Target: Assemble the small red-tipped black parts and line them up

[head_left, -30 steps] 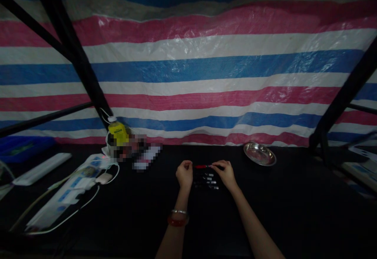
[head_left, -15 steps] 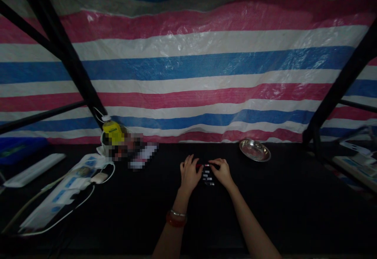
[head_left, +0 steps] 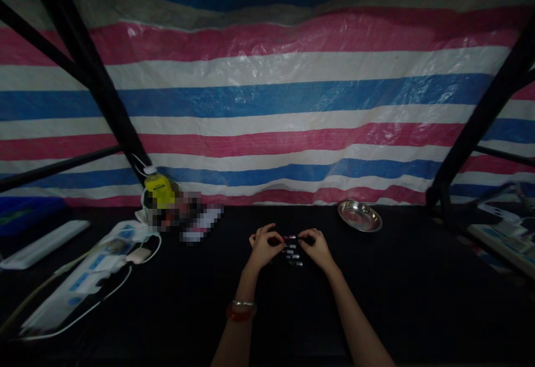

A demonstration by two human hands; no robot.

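Several slim dark tubes with silvery bands [head_left: 293, 257] lie in a row, one below another, on the black tabletop [head_left: 267, 333]; their exact kind is too small and dark to tell. At the far end of the row is a red tube with a silvery band [head_left: 290, 238]. My left hand [head_left: 264, 247] pinches its left part between thumb and forefinger, the other fingers raised and curled. The thumb and forefinger of my right hand [head_left: 316, 247] close at its right end. A red bangle and a silvery one circle my left wrist.
A shiny metal dish [head_left: 360, 215] stands at the back right. To the left are white power strips [head_left: 90, 272] with cables, a yellow-labelled bottle [head_left: 160, 189], a blurred-out item and a blue tray [head_left: 29, 214]. Black metal posts [head_left: 104, 99] and striped sheeting [head_left: 267, 99] bound the back.
My left hand has shifted slightly left and its fingers have opened into a rounder pinch, showing more of the red tube. My right hand stays at the right end. The view has tilted slightly.
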